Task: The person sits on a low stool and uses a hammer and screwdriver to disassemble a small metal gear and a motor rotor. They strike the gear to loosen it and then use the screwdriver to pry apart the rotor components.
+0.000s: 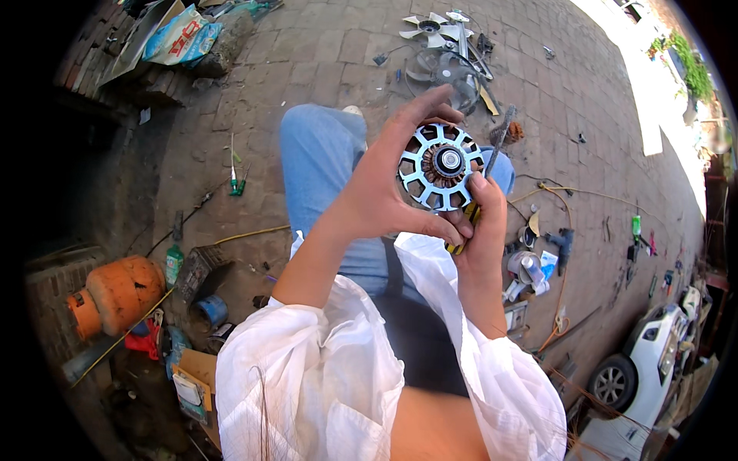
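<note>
Left hand [377, 184] curls around rim of copper-wound motor core [447, 163], held up over jeans [319, 157]. Right hand [483, 230] grips yellow-and-black handle [471, 212], thumb at core's lower-right edge. Orange gas cylinder [129, 292] stands left; white fan blade [430, 28] lies ahead.

A: Where was the motor core [448, 160]?

B: Between the left hand [388, 180] and the right hand [486, 219], above the lap [361, 265].

A: And ahead?

B: Fan blades [429, 29] lay on the brick floor [307, 69], beyond the knees [306, 127] and slightly to the right.

A: What was on the left?

B: A gas cylinder [129, 288] lay well out, with a bottle [174, 265] between it and a crate [201, 270]. Further forward lay a screwdriver [234, 184], and a sack [181, 37] rested on a ledge [157, 91] at the far left.

A: And the right?

B: A tub [516, 265] stood on the floor, a power tool [563, 242] lay just to its right, and a car [653, 353] stood farther out, toward the rear.
</note>
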Tool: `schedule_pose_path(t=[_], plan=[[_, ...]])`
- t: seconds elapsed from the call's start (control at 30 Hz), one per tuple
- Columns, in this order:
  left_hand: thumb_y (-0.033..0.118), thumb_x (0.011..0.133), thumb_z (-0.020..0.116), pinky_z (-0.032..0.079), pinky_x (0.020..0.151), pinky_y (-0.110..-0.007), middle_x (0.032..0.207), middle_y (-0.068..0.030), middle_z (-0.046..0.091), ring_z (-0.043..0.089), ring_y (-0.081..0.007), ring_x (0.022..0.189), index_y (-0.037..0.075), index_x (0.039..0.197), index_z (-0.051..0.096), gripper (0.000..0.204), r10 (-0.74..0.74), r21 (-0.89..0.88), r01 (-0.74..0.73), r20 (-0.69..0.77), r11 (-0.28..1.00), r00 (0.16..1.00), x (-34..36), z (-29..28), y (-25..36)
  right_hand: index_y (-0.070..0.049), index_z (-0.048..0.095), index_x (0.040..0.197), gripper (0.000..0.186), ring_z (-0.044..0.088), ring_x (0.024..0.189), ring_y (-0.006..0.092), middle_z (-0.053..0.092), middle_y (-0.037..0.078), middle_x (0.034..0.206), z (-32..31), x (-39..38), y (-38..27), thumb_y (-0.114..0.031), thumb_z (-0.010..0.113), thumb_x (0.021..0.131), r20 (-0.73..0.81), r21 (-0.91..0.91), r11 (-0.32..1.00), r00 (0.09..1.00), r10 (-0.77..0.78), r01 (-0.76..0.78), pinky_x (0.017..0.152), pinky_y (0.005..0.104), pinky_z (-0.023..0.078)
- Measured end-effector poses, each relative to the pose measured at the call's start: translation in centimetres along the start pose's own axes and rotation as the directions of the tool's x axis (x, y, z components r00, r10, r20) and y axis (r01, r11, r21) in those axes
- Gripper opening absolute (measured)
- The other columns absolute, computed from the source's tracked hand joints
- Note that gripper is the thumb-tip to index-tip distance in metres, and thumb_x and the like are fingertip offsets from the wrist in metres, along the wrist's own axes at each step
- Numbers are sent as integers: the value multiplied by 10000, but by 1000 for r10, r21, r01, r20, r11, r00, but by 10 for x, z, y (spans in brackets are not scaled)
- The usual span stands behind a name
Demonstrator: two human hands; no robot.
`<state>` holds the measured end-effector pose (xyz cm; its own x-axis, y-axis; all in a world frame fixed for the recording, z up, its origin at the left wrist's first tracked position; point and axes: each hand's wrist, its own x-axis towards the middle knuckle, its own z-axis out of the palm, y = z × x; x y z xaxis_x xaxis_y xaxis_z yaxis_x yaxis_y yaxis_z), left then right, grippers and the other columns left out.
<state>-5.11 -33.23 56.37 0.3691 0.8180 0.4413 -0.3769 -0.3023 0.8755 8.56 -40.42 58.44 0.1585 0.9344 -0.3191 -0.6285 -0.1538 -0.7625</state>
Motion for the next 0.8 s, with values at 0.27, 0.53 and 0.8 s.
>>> schedule_pose_path(t=[0.27, 0.53, 0.8], plan=[[560, 975, 424, 501, 1000, -436, 1222, -221, 597, 580, -335, 1165, -33, 1294, 497, 677, -612, -810, 268, -136, 522, 779, -1, 19, -4, -24, 503, 1073, 265, 362, 462, 42, 593, 60, 733, 15, 7, 4, -281, 530, 1015, 102, -75, 995, 992, 73, -65, 403, 197, 287], [422, 984, 431, 509, 931, -500, 975, -171, 604, 601, -324, 975, -54, 1052, 548, 495, -814, -947, 13, -268, 320, 515, -1, -8, -27, 30, 502, 1176, 261, 592, 786, 179, 606, 135, 945, -13, 2, 6, -117, 551, 967, 218, -804, 532, 964, -153, 266, 685, 311, 485], [455, 1000, 372, 506, 879, -490, 1018, -180, 611, 594, -330, 963, -39, 1093, 561, 537, -791, -911, 38, -336, 411, 511, -6, -21, -41, -17, 679, 1066, 236, 626, 777, 315, 638, 149, 909, 1, -1, -29, -79, 698, 840, 400, -900, 146, 911, -101, 412, 714, 363, 498]])
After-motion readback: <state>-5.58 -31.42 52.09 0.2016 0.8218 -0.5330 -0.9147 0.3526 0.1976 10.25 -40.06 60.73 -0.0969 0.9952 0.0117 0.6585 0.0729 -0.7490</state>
